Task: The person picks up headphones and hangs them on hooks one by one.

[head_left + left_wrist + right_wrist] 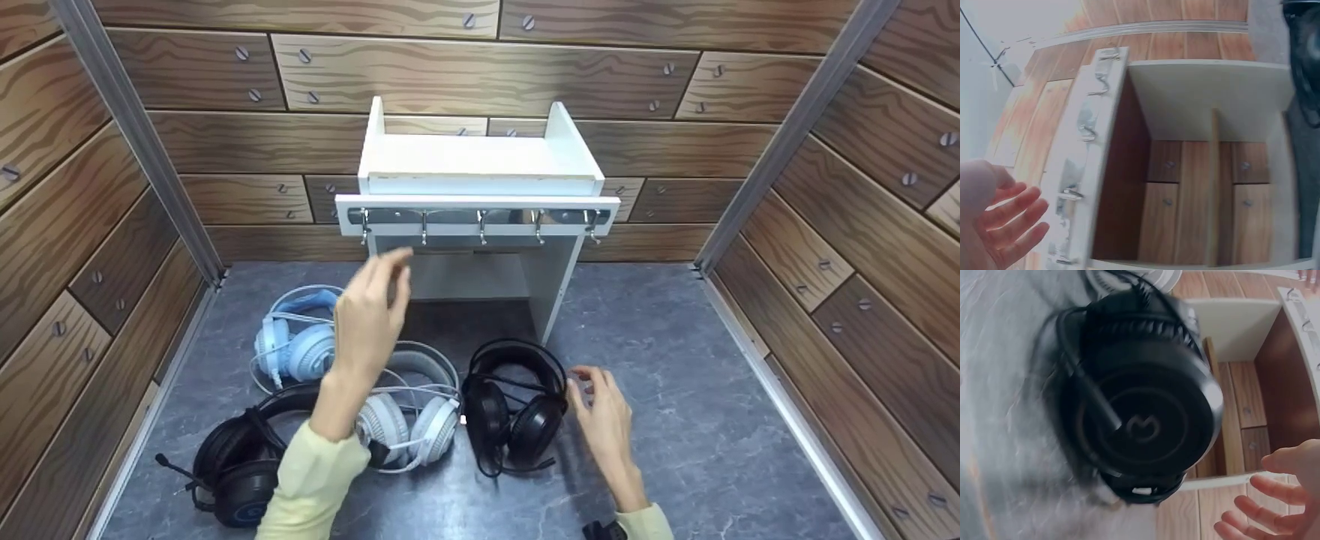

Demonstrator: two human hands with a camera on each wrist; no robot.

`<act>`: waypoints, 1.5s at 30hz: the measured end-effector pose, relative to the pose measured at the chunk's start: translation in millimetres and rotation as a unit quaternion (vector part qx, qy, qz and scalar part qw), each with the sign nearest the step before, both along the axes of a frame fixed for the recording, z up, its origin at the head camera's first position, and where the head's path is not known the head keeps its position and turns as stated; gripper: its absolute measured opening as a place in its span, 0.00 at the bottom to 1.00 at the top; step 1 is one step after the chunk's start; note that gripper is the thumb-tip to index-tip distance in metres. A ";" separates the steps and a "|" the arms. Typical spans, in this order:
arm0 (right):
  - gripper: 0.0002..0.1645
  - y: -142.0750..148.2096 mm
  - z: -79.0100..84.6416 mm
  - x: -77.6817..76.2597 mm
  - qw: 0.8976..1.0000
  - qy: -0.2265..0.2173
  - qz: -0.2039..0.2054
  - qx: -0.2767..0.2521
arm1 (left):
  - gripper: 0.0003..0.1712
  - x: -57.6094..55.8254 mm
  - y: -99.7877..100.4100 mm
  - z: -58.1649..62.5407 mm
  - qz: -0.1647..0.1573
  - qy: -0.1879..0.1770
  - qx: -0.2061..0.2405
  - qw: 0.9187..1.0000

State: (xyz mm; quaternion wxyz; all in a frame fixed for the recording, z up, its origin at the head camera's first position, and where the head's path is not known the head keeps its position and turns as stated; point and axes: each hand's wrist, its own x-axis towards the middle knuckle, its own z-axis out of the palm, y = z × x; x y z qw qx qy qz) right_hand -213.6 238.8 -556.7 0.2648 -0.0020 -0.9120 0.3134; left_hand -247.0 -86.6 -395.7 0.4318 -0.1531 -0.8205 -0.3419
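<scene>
My left hand [369, 311] is raised in front of a white shelf unit [465, 156], near the left end of its row of metal hooks [482, 227]. In the left wrist view its fingers are spread and hold nothing. Beside a black headset [517, 409], on its right, my right hand [602, 412] hovers with loosely bent fingers, empty. The right wrist view shows that headset's round earcup [1143, 422] and its mic boom close up. Below my left arm lie white headphones [429, 431], partly covered by the forearm.
Light blue headphones [300, 349] lie at the left of the shelf unit. Another black headset [244, 465] with a mic sits at the front left, partly behind the left sleeve. Wood-patterned walls [480, 79] enclose the grey floor [660, 322] at the back and both sides.
</scene>
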 end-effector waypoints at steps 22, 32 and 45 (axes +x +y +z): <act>0.30 7.9 -33.8 -28.8 0.966 -0.245 0.023 -0.072 | 0.28 -76.4 -5.2 31.0 0.087 -0.065 -0.130 0.986; 0.30 14.6 -46.2 -47.5 0.906 -0.320 0.045 -0.273 | 0.28 -86.1 -1.2 23.7 0.099 -0.054 -0.126 0.986; 0.28 -2.9 -40.8 -37.1 0.948 -0.244 0.005 -0.204 | 0.26 -90.1 3.3 21.7 0.120 -0.040 -0.104 0.986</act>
